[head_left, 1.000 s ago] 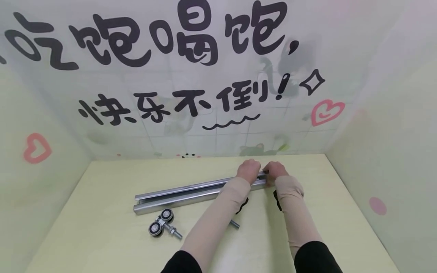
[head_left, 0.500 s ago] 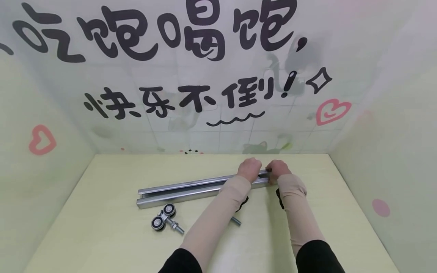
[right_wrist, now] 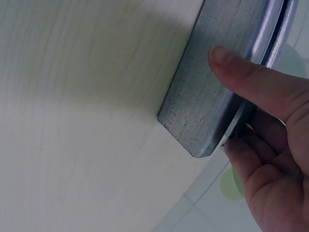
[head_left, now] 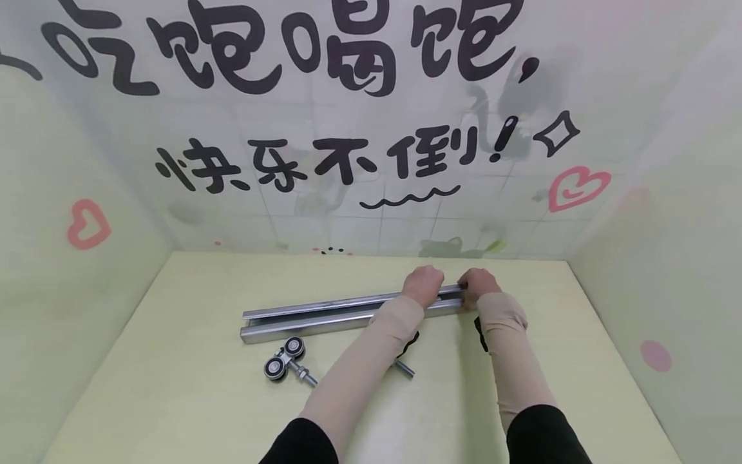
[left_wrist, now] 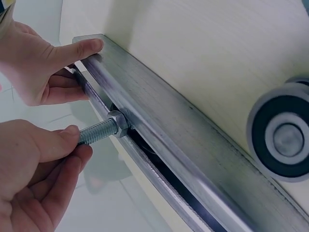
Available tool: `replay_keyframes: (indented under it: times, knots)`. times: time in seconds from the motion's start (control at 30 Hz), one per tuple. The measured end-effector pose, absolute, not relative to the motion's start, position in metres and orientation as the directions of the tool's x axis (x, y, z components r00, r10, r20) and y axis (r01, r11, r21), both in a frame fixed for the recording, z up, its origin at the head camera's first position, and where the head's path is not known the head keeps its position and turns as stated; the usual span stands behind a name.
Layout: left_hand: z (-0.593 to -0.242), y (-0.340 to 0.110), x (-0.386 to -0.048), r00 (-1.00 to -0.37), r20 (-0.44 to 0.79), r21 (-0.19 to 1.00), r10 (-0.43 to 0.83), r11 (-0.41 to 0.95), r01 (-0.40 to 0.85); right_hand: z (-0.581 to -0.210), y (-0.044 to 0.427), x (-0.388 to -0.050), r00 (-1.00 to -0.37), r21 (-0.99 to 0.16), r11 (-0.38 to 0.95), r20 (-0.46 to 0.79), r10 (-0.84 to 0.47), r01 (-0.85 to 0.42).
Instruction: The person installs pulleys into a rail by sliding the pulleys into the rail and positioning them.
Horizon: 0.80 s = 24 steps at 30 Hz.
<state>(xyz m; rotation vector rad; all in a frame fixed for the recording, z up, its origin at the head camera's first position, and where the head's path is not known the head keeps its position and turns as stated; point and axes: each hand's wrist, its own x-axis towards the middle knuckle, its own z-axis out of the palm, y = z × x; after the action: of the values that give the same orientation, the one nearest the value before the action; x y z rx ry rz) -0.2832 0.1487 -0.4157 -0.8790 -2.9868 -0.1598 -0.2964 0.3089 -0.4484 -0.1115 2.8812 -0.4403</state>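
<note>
A slotted metal rail (head_left: 313,325) lies across the table. In the left wrist view the left hand (left_wrist: 43,169) pinches a threaded bolt (left_wrist: 99,131) between thumb and fingers; its nut (left_wrist: 118,123) sits at the slot, and what lies inside the rail is mostly hidden. The right hand (right_wrist: 270,121) grips the rail's right end (right_wrist: 193,121), thumb on the side face and fingers curled at the other side. From above, the left hand (head_left: 423,285) and right hand (head_left: 480,287) are close together at that end.
A twin-wheeled roller with a bolt (head_left: 285,361) lies in front of the rail's left part. Another threaded bolt (head_left: 404,368) shows beside the left forearm, partly hidden. Printed walls stand behind and at both sides of the table (head_left: 556,361).
The head view has shifted, so the scene sits slightly higher and further right. Both hands keep their hold near the rail's right end; the right hand appears slightly farther from the left.
</note>
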Motion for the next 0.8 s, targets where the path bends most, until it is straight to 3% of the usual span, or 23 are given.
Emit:
replay_keyframes:
  times: [0.8]
  knots:
    - [-0.41, 0.112, -0.279, -0.845, -0.032, 0.143, 0.534, 0.839, 0.525, -0.445, 0.307, -0.296, -0.967, -0.287, 0.956, -0.222, -0.121, -0.054]
